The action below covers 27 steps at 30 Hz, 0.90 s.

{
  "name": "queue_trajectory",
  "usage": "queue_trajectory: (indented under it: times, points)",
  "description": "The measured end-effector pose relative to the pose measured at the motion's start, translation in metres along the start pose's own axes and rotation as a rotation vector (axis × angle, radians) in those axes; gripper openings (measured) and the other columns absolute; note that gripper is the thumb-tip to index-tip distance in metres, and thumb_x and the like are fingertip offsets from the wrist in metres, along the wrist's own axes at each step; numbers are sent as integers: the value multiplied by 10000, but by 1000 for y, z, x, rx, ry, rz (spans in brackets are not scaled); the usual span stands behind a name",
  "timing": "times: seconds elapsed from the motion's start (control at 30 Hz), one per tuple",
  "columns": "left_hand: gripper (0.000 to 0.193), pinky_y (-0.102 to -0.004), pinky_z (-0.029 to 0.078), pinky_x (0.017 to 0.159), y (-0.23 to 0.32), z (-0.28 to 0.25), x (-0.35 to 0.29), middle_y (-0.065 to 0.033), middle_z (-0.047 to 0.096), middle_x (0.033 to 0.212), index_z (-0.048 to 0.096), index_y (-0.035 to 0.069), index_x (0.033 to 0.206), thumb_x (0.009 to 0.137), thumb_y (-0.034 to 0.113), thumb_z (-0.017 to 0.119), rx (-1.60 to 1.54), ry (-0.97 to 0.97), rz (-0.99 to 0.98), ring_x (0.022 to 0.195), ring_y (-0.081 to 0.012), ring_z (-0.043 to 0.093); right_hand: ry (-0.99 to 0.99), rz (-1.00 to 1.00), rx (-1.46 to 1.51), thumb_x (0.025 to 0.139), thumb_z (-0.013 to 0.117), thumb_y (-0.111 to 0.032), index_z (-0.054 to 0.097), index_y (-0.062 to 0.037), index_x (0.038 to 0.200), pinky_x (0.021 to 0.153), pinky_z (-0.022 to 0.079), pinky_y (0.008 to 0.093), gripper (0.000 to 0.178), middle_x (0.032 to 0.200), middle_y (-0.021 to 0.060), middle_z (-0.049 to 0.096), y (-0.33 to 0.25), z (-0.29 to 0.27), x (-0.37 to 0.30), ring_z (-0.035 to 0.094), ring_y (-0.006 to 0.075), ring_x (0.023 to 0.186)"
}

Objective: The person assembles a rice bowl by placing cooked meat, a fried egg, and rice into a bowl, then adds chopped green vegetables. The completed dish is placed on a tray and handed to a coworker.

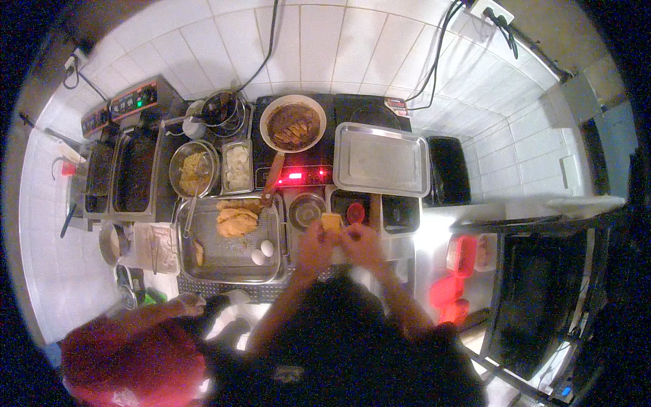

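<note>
A small orange-yellow square piece (331, 222) is held up between my two hands; its kind is too blurred to make out. My left hand (317, 249) is closed on its left and lower side. My right hand (363, 245) has its fingers closed at the right edge of the piece. Just behind them sit a round metal-rimmed bowl (306, 209) and a small red round thing (355, 213) in a dark container. To the left, a metal tray with a rack (203, 261) carries golden breaded pieces (237, 220) and two white eggs (266, 248).
A pan (293, 100) of brown sauce rests on the lit induction hob, its handle toward me. An upturned-looking silver tray (381, 159) lies right of it. Fryers (133, 169) stand far left. A co-worker in a red top (135, 353) is close at lower left.
</note>
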<state>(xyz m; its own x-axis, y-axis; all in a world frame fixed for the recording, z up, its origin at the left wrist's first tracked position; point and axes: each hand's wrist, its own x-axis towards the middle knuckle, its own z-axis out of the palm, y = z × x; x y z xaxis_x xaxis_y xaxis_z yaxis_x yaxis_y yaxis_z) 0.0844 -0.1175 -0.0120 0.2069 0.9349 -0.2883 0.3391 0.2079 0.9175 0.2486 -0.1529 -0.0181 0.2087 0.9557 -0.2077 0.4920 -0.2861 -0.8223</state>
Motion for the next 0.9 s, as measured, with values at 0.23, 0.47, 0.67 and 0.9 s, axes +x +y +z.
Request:
queue_trajectory:
  times: [0.23,0.47,0.67,0.9]
  points:
    - [432,-436,590,900,-1,-7,0,-185,764,1132,614,31,1315,1026,350,642,-15,40,91,1034,-333,753,-95,106,-5,929,779,-300,753,-35,876,652,582,328,272,774,81,751,-17,-16,2,721,155,688]
    - [398,-404,575,956,1,-11,-2,-156,746,1176,594,39,1346,1024,263,659,-78,-24,69,1072,-293,737,-25,40,81,897,784,-220,753,-12,910,621,595,337,210,785,100,755,-10,-23,8,721,166,638]
    - [383,-391,582,959,-15,-20,8,-131,722,1210,579,4,1356,1003,130,660,-219,-218,16,1090,-240,716,-85,43,212,909,751,-172,739,11,985,586,588,334,198,814,107,756,-1,-36,15,708,162,616]
    - [410,-381,611,885,-32,-34,24,-97,715,1203,565,-15,1374,986,79,657,-329,-379,21,1045,-211,714,-249,169,453,984,713,-191,738,-10,1098,597,582,313,216,871,66,750,-12,-41,16,684,150,633]
